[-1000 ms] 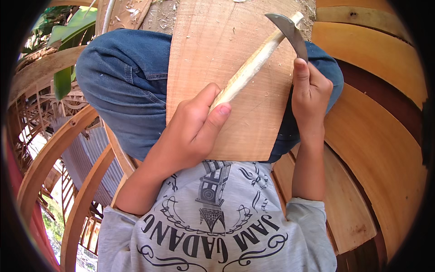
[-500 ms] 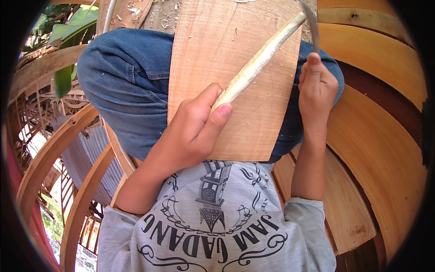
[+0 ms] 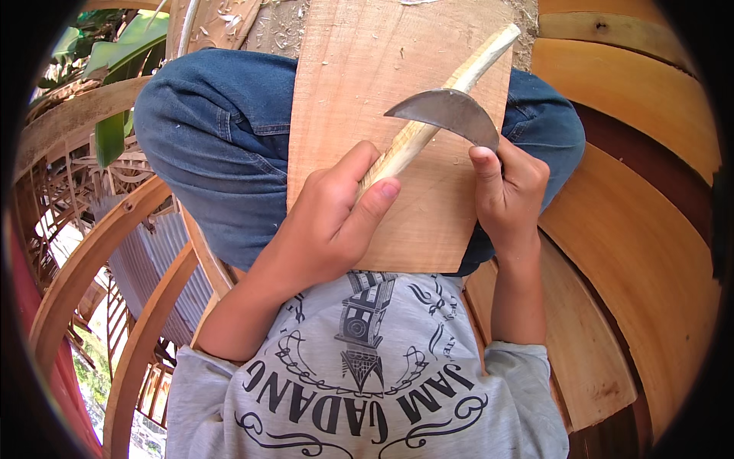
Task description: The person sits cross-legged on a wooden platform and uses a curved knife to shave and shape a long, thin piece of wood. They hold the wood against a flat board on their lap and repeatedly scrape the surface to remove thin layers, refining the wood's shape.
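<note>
- Left hand [image 3: 325, 229] grips the stick [image 3: 440, 111] low down, thumb pressed along it.
- Stick: pale, peeled wood, slanting up-right across the board [image 3: 367, 92] on the lap.
- Right hand [image 3: 508, 195] clasps a curved grey blade [image 3: 447, 111], laid across the stick mid-length.

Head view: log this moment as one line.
left hand: grips pale stick | right hand: holds curved blade across stick | board: on lap, under stick

Head view, steeply down, close
</note>
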### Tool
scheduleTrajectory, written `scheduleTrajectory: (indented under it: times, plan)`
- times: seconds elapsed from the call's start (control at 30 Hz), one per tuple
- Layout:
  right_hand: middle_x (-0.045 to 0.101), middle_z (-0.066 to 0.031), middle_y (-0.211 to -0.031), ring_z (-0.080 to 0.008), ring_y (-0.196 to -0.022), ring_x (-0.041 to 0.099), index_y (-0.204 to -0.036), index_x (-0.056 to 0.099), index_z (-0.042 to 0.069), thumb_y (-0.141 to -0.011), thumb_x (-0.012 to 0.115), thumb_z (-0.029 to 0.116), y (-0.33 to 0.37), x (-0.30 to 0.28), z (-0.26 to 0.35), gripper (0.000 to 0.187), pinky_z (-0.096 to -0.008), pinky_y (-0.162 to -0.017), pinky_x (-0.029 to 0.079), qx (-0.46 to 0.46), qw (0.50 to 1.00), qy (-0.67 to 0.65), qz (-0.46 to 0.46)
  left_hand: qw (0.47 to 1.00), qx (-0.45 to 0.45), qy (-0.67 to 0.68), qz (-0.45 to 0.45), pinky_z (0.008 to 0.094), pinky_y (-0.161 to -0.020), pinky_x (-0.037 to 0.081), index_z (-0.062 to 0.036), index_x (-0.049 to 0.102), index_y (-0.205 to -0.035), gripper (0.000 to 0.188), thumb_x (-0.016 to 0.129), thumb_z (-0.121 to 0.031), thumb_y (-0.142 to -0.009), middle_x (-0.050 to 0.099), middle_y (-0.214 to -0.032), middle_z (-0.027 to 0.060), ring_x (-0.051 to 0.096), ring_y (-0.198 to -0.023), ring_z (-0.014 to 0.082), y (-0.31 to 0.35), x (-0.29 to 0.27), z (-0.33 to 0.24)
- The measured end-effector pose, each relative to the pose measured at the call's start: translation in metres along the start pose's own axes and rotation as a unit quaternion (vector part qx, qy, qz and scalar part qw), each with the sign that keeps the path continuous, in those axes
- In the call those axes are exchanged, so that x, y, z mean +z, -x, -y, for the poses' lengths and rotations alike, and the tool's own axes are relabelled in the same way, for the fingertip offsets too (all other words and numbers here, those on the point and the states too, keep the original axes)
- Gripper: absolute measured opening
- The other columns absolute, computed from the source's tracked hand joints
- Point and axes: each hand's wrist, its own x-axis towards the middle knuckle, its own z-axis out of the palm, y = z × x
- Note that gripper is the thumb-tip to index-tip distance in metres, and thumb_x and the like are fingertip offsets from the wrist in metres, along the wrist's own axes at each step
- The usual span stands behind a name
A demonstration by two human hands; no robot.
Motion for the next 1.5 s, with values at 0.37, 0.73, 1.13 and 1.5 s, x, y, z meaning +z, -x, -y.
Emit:
scheduleTrajectory:
  times: [0.37,0.73,1.13,1.5]
  plan:
    - [0.045,-0.0148,-0.052,-0.0223,-0.043,0.041,-0.076,0.063,-0.001,-0.088,0.062,0.035,-0.026,-0.035,-0.018,0.038,-0.0303,-0.044,0.035,0.087,0.992,0.050,-0.076,0.999,0.041,-0.012,-0.021,0.0287,-0.055,0.041,0.0010,0.052,-0.090,0.016,0.058,-0.013,-0.089,0.053,-0.065,0.0132,0.052,-0.058,0.0161,0.002,0.006,0.002]
    - [0.043,-0.0138,-0.050,-0.0237,-0.041,0.038,-0.063,0.054,-0.001,-0.087,0.062,0.037,-0.009,-0.008,-0.008,0.046,-0.0311,-0.041,0.031,-0.021,0.998,0.043,-0.039,0.998,0.042,-0.047,-0.022,0.0334,-0.050,0.040,0.0017,0.051,-0.091,0.016,0.057,-0.012,-0.089,0.053,-0.064,0.0193,0.058,-0.054,0.0296,0.000,0.008,0.000]
    - [0.048,-0.0128,-0.053,-0.0261,-0.043,0.044,-0.072,0.063,0.002,-0.084,0.066,0.038,-0.022,-0.009,-0.015,0.038,-0.0314,-0.042,0.036,0.063,0.996,0.039,-0.054,0.998,0.034,-0.043,-0.035,0.0329,-0.050,0.040,0.0017,0.050,-0.091,0.016,0.057,-0.013,-0.089,0.052,-0.061,0.0168,0.056,-0.053,0.0249,0.001,0.008,0.001]
    - [0.042,-0.0106,-0.048,-0.0192,-0.040,0.038,-0.065,0.057,0.000,-0.086,0.063,0.040,-0.012,-0.004,-0.008,0.046,-0.0290,-0.041,0.033,-0.023,0.998,0.043,-0.051,0.998,0.045,-0.039,-0.022,0.0336,-0.049,0.039,0.0024,0.049,-0.091,0.016,0.056,-0.012,-0.089,0.051,-0.061,0.0186,0.056,-0.052,0.0276,0.001,0.008,0.003]
